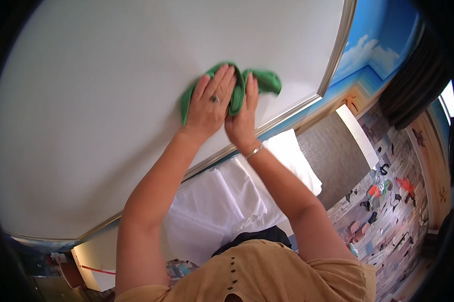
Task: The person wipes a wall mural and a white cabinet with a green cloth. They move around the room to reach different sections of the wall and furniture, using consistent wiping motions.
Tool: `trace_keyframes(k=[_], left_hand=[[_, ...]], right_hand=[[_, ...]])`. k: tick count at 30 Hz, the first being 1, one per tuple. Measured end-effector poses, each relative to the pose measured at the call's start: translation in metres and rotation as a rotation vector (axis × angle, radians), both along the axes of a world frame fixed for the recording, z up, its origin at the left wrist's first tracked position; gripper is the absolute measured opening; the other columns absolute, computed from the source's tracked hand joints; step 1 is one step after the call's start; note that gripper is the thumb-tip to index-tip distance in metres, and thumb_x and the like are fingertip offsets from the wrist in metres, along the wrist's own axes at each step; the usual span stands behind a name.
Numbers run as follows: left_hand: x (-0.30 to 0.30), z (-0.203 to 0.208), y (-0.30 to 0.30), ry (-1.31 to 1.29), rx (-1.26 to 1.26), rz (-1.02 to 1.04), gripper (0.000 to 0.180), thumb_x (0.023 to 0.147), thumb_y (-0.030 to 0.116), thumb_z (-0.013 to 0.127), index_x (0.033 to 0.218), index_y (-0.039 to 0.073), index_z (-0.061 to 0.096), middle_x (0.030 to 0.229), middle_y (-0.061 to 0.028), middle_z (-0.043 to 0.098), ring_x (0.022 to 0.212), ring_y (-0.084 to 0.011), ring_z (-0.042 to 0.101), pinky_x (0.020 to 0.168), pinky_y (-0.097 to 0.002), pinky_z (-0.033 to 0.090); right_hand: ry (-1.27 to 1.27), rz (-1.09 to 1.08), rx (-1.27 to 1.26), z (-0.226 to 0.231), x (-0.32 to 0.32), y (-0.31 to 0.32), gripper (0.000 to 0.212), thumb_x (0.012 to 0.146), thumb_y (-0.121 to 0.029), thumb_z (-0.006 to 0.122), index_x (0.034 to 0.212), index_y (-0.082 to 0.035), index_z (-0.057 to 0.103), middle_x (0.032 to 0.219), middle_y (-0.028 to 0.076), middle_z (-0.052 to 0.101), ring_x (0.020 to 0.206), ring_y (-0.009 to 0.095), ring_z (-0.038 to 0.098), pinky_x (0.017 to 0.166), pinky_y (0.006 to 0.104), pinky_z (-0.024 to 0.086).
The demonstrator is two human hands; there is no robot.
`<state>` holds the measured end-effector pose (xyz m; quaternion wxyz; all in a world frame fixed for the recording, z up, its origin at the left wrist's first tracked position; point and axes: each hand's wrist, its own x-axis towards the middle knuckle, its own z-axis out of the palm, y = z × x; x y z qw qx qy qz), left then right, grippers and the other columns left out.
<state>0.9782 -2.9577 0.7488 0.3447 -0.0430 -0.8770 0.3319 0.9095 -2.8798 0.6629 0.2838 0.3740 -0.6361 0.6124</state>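
A green cloth (187, 99) lies bunched and folded against a large pale panel (111, 75). My left hand (213, 103), with a ring on one finger, presses the cloth with its fingers stretched out flat. Close beside it, my right hand (243, 118) has cloth bunched in it; a fold covers part of this hand and an end sticks out to the right, slightly blurred. Its thumb side is partly hidden by the fold. A silver bracelet (254, 152) circles my right wrist.
A raised trim (334, 50) edges the panel. Below it are white folded sheets (212, 201) and a grey-brown surface (333, 151). Small scattered items and pink slippers (357, 230) lie on the patterned floor (383, 261). A dark curtain (408, 85) hangs at the right.
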Motion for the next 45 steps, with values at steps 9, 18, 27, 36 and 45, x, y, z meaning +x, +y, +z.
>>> trace_keyframes(k=[9,18,27,36,45], left_hand=[[0.052,-0.019,-0.035,0.061,0.094,-0.062,0.04,0.096,0.014,0.048,0.132,0.0,0.06,0.144,-0.0074,0.055,0.141,-0.0219,0.044,0.118,-0.0433,0.022],[-0.029,-0.063,0.007,-0.12,0.07,-0.15,0.043,0.09,0.013,0.053,0.131,0.004,0.061,0.147,-0.0046,0.053,0.142,-0.0187,0.042,0.115,-0.0406,0.028],[0.001,-0.027,0.004,-0.05,0.154,-0.088,0.037,0.092,0.016,0.054,0.127,0.008,0.064,0.142,-0.004,0.057,0.138,-0.0197,0.048,0.115,-0.0473,0.027],[-0.06,-0.12,0.019,-0.199,0.264,-0.263,0.042,0.087,0.014,0.054,0.128,0.005,0.063,0.144,-0.0066,0.055,0.139,-0.0193,0.045,0.115,-0.0441,0.029],[0.005,-0.103,0.004,-0.247,0.054,-0.046,0.043,0.088,0.012,0.055,0.13,0.002,0.062,0.15,-0.0023,0.049,0.143,-0.0171,0.041,0.117,-0.0451,0.023]], right_hand=[[0.259,0.279,0.167,0.002,0.007,0.015,0.066,0.072,-0.014,0.07,0.133,0.003,0.052,0.154,0.02,0.036,0.136,0.039,0.042,0.113,0.048,0.034],[-0.279,-0.004,-0.075,-0.066,0.001,0.006,0.06,0.087,0.003,0.058,0.144,0.005,0.038,0.157,0.027,0.024,0.143,0.048,0.025,0.118,0.0516,0.024],[0.088,0.13,-0.016,-0.028,-0.01,0.016,0.049,0.083,-0.001,0.059,0.131,0.008,0.052,0.152,0.025,0.038,0.134,0.043,0.042,0.114,0.0472,0.033],[-0.504,-0.074,-0.026,-0.12,-0.015,0.023,0.065,0.086,0.003,0.051,0.147,0.007,0.032,0.157,0.029,0.023,0.145,0.046,0.024,0.12,0.0503,0.018],[-0.088,0.143,0.108,-0.093,0.003,0.036,0.051,0.081,0.002,0.057,0.13,0.012,0.046,0.149,0.029,0.037,0.137,0.051,0.035,0.116,0.0525,0.029]])
